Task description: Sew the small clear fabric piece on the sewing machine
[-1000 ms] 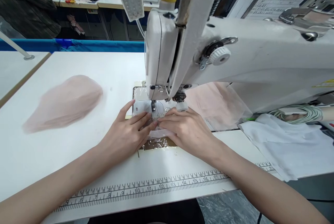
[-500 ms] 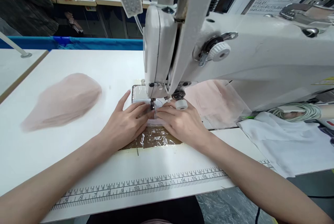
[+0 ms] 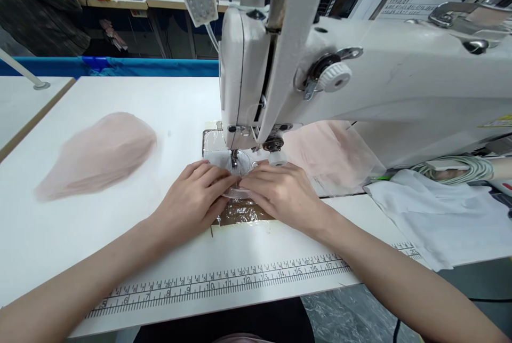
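A small piece of sheer pale fabric lies just in front of the presser foot of a white sewing machine. My left hand grips its left side, fingers together and thumb toward the middle. From the other side my right hand holds the same piece, its fingers bent under the machine head. The two sets of fingertips nearly meet. Much of the fabric is hidden beneath the hands. Shiny tape over a brown patch shows below it.
Sheer pink fabric lies on the white table at left, and more pink fabric sits under the machine arm. White cloth and coiled cord are at right. A printed ruler runs along the front edge. Another person is behind.
My left hand has drawn its fingers in and back from beside the presser foot. The pale fabric has come slightly toward me, and more of the needle plate shows.
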